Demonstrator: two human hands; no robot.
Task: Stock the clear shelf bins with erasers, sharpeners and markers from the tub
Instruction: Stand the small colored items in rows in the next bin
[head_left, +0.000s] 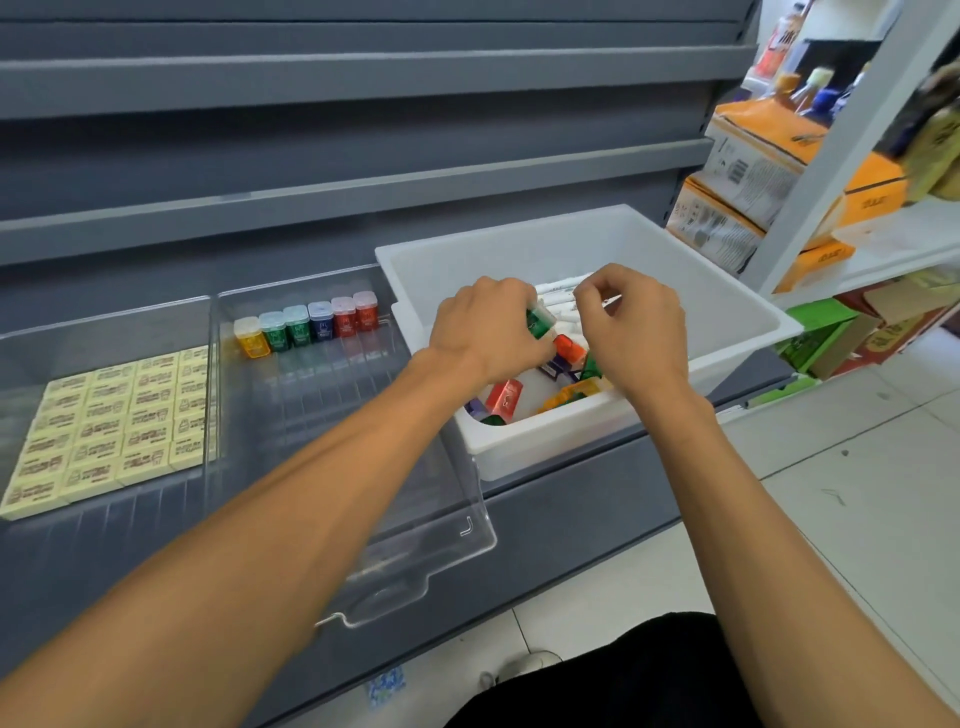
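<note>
While both hands reach into the white plastic tub (727, 306) on the grey shelf (571, 499), the left hand (485, 332) grips a green translucent sharpener (539, 318); the right hand (636, 327) is curled, fingertips pinched, grasp unclear.

Single head-worn wide-angle view, looking forward and steeply down from above the white tub (587, 244). Close in: both forearms stretch from the bottom edge up to the tub near frame centre. Faces a grey shelf unit (311, 171) rising behind the tub and filling the upper frame. Left of the tub, takes in the clear bins (332, 415); right of the tub, a white rack with orange cartons (748, 171), smeared at the edge. Below the tub, sees down to pale floor tiles (831, 509) and a shoe (524, 665). Straight lines bowed by the lens towards the corners.
</note>
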